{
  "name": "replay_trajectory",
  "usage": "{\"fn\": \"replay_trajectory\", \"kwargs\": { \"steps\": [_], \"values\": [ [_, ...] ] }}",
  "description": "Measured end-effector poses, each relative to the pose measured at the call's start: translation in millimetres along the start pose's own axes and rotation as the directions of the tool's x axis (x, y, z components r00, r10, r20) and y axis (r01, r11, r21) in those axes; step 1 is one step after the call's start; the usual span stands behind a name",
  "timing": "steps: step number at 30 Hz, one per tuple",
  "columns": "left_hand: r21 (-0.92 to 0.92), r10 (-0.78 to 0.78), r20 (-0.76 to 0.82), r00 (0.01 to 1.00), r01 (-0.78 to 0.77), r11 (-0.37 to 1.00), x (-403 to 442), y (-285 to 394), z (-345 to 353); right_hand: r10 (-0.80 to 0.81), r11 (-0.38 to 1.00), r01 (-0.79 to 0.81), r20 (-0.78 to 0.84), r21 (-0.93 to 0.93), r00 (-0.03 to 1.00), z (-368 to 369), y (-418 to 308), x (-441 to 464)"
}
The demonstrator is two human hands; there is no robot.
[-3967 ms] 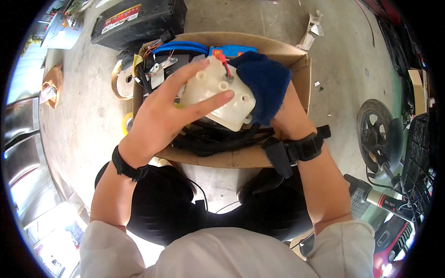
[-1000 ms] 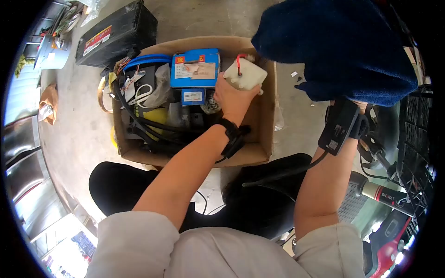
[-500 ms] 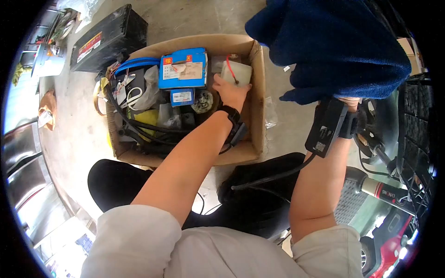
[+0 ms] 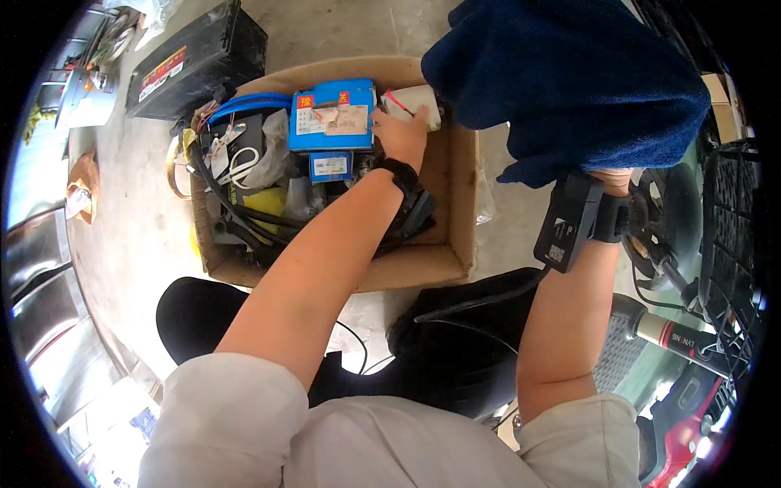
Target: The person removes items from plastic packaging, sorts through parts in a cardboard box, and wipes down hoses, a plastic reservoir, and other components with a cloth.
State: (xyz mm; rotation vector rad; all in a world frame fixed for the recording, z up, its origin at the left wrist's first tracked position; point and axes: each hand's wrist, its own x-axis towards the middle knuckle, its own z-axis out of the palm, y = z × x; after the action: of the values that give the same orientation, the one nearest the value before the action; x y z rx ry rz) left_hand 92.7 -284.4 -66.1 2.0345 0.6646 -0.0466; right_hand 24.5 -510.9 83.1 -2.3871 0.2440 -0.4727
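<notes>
My left hand [image 4: 400, 138] reaches into a cardboard box [image 4: 462, 203], its thumb and fingers closed around the near edge of a whitish block-shaped container [image 4: 415, 104] with a red strip across it. Just left of that hand lies a blue printed carton [image 4: 332, 115], with a smaller blue box [image 4: 330, 167] below it. A dark blue towel [image 4: 578, 81] is in my right hand [image 4: 610, 180], bunched and draped over it beyond the box's right side. The towel covers most of those fingers. Black devices are strapped to both wrists.
Black cables [image 4: 232, 207], a blue cable loop and plastic bags fill the box's left part. A black battery [image 4: 199, 61] stands on the floor behind it. To the right are a black wire basket [image 4: 724, 220] and a cylinder labelled LVNENG [image 4: 671, 335].
My left hand and the whitish container have shifted toward the box's far side, and the container now sits tilted. The right hand keeps the towel in nearly the same place.
</notes>
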Motion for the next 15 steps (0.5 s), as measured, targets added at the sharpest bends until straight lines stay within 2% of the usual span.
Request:
{"fn": "replay_trajectory", "kwargs": {
  "steps": [1, 4, 7, 10, 12, 14, 15],
  "values": [
    [0.073, 0.001, 0.014, 1.0, -0.002, 0.997, -4, 5, 0, -0.011, 1.0, 0.011, -0.014, -0.015, 1.0, 1, 2, 14],
    [-0.044, 0.03, 0.246, 0.969, -0.02, 0.999, 15, -24, 10, -0.013, 1.0, 0.012, -0.02, -0.025, 1.0, 5, 4, 27],
    [0.054, 0.217, 0.238, 0.947, -0.236, 0.97, 29, -31, 8, -0.013, 1.0, 0.012, -0.013, -0.027, 1.0, 7, 5, 28],
    [0.172, 0.227, 0.251, 0.941, -0.274, 0.946, 37, -33, 5, -0.017, 1.0, 0.017, -0.009, -0.024, 1.0, 10, 3, 29],
    [0.096, 0.224, 0.365, 0.903, -0.276, 0.956, 40, -33, -8, -0.021, 1.0, 0.021, -0.003, -0.019, 1.0, 16, 1, 31],
    [0.163, 0.244, 0.459, 0.854, -0.351, 0.922, 29, -9, -44, -0.027, 0.999, 0.027, -0.003, -0.019, 1.0, 21, -1, 36],
    [0.125, 0.261, 0.492, 0.831, -0.364, 0.923, 25, -1, -66, -0.028, 0.999, 0.028, -0.001, -0.02, 1.0, 24, -3, 38]
  ]
}}
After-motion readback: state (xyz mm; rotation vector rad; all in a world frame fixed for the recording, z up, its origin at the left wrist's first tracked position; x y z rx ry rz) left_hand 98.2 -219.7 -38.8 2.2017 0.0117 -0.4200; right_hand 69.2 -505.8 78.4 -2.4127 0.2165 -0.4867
